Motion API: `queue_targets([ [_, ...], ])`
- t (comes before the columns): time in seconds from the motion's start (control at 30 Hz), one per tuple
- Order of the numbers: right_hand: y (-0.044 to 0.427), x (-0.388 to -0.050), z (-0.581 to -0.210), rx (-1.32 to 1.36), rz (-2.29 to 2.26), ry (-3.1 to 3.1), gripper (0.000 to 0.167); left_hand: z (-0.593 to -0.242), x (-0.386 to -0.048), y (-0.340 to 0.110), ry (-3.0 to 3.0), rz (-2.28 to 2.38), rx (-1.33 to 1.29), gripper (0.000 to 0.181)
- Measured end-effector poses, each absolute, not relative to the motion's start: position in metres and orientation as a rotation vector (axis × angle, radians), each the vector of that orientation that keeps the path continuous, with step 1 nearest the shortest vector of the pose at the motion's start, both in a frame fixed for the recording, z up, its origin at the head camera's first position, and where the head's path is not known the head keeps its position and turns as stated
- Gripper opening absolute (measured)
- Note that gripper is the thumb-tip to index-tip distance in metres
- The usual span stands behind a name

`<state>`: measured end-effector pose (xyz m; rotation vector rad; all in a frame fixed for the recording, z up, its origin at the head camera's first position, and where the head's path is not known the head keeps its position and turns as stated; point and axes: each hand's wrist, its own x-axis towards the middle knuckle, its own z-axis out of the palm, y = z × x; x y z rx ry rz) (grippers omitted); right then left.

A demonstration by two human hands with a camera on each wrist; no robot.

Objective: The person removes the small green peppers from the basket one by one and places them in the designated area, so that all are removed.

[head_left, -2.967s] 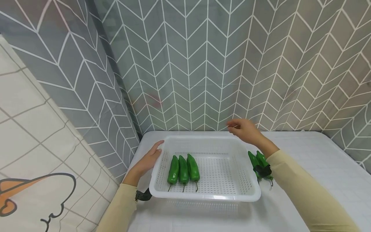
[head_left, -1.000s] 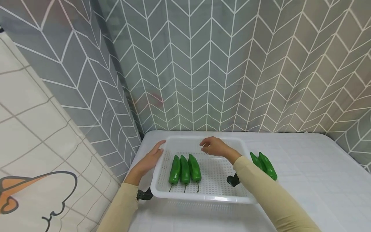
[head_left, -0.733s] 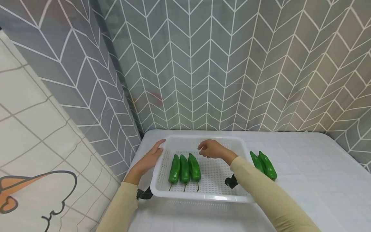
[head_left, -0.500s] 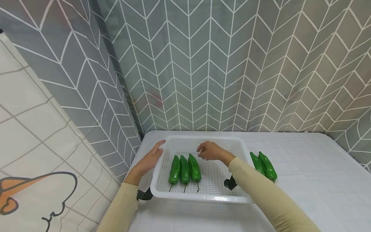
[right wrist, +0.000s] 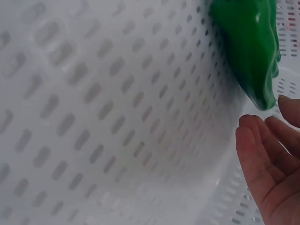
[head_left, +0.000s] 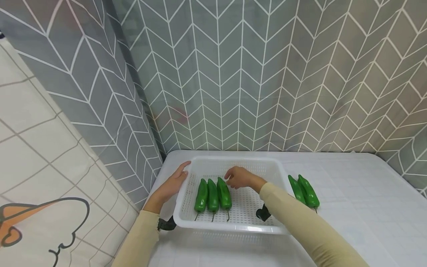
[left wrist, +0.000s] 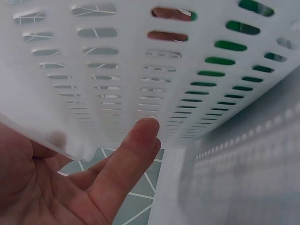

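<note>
A white plastic basket (head_left: 233, 227) with lots of little holes sits on the white table (head_left: 360, 200); inside it, on the left side, the left green pepper (head_left: 201, 197), the middle green pepper (head_left: 212, 197) and the right green pepper (head_left: 224, 195) lie side by side in a row; their thin stems point to the person and their tips point to the back; the right hand (head_left: 238, 177) is over the inside of the basket, by the tip of the right green pepper; its fingers are bent, with a small gap between the thumb and the fingertips; in the right wrist view the pepper's tip is just beside that gap, and I cannot tell if they touch; the left hand (head_left: 171, 184) rests on the basket's left rim; its fingers are loose and nearly straight, with some spread below the rim, but I cannot tell how hard they press; two more green peppers (head_left: 308, 191) lie close together on the table, to the right of the basket; both arms have light yellow sleeves (head_left: 293, 218), and a dark band (head_left: 166, 224) shows by the left wrist; behind the table hangs a gray curtain (head_left: 250, 74) with white zigzag lines
</note>
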<state>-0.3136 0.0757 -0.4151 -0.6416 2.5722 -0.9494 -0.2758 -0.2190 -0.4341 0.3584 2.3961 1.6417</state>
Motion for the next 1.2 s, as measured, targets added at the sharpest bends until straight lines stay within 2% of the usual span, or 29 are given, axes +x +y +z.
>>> queue_targets([
  [1.2, 0.058, -0.312, -0.423, -0.485, -0.947, 2.486, 0.03, -0.429, -0.273, -0.218, 2.405, 1.637, 0.356, 0.051],
])
